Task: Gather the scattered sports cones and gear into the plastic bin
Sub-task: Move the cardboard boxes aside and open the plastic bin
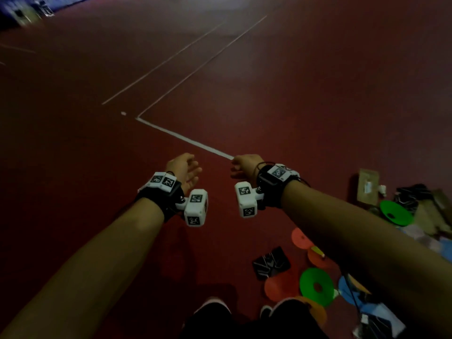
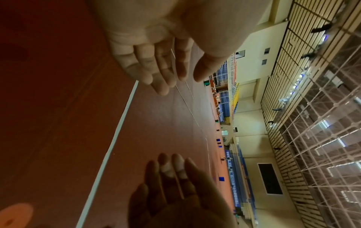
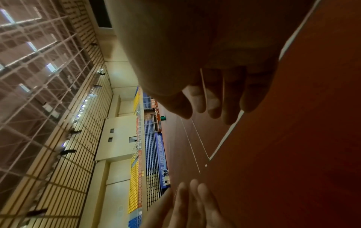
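Both hands are held out in front of me above the red court floor, empty. My left hand has relaxed, nearly straight fingers. My right hand faces it, its fingers loosely bent and holding nothing. Flat disc cones lie on the floor at lower right, under my right forearm: a green one, orange ones and a pink one. Another green disc lies farther right. A black patterned pad sits beside them. No plastic bin is in view.
White court lines cross the red floor ahead. A brown cardboard piece, dark gear and blue fabric clutter the right edge. My shoes show at the bottom. Stadium seating lines the far wall.
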`<state>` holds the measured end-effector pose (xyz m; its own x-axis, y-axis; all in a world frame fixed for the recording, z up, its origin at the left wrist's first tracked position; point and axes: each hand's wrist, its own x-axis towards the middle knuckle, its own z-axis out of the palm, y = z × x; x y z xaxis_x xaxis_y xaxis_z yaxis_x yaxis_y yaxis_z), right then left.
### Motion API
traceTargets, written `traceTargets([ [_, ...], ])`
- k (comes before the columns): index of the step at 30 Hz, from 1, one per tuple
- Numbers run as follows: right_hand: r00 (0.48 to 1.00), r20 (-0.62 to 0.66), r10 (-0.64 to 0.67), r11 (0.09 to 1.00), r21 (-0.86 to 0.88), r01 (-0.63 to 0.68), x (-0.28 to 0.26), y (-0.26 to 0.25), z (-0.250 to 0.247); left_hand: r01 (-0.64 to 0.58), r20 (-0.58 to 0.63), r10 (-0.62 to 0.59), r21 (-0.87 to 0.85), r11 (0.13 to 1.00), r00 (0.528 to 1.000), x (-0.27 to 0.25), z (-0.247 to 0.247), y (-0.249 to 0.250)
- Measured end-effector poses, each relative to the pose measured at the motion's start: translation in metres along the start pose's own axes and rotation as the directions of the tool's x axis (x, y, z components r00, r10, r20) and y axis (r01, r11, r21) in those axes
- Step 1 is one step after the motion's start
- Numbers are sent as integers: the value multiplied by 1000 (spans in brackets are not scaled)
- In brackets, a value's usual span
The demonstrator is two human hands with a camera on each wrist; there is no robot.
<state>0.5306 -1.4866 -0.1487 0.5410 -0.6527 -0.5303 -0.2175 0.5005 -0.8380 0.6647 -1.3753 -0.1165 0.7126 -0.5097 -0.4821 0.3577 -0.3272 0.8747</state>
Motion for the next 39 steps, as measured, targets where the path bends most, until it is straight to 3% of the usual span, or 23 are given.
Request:
traceTargets([
  [3, 998, -59, -28, 999, -32, 26, 50, -31, -7, 25, -9, -25, 27, 999, 1000, 61, 31, 18],
  [7, 978, -207, -22, 1000, 6, 23, 142, -61, -38, 49, 138, -67, 130, 990, 988, 157, 106, 32],
  [11, 920, -390, 44, 995, 99, -6, 212, -93, -79, 37, 281, -98, 214, 976, 955, 245, 177, 70],
  [15, 846, -519, 120, 972, 234, 6, 245, -126, -125, -40, 448, -127, 345, 938, 885, 307, 259, 124],
  [19, 715, -675, 182, 937, 339, 81, 258, -142, -177, -90, 596, -190, 408, 909, 780, 328, 357, 143],
  [24, 598, -758, 261, 896, 421, 144, 285, -161, -248, -126, 730, -326, 489, 863, 601, 322, 455, 131],
  [27, 583, -759, 292, 845, 490, 214, 320, -167, -290, -213, 760, -340, 524, 824, 555, 330, 510, 126],
  [34, 596, -745, 299, 767, 560, 315, 396, -215, -402, -312, 758, -310, 552, 773, 574, 379, 655, 165],
  [36, 590, -749, 303, 734, 578, 357, 403, -230, -431, -328, 769, -318, 554, 765, 555, 392, 702, 176],
  [39, 589, -743, 320, 714, 597, 365, 402, -245, -474, -423, 783, -397, 602, 678, 479, 405, 775, 177],
])
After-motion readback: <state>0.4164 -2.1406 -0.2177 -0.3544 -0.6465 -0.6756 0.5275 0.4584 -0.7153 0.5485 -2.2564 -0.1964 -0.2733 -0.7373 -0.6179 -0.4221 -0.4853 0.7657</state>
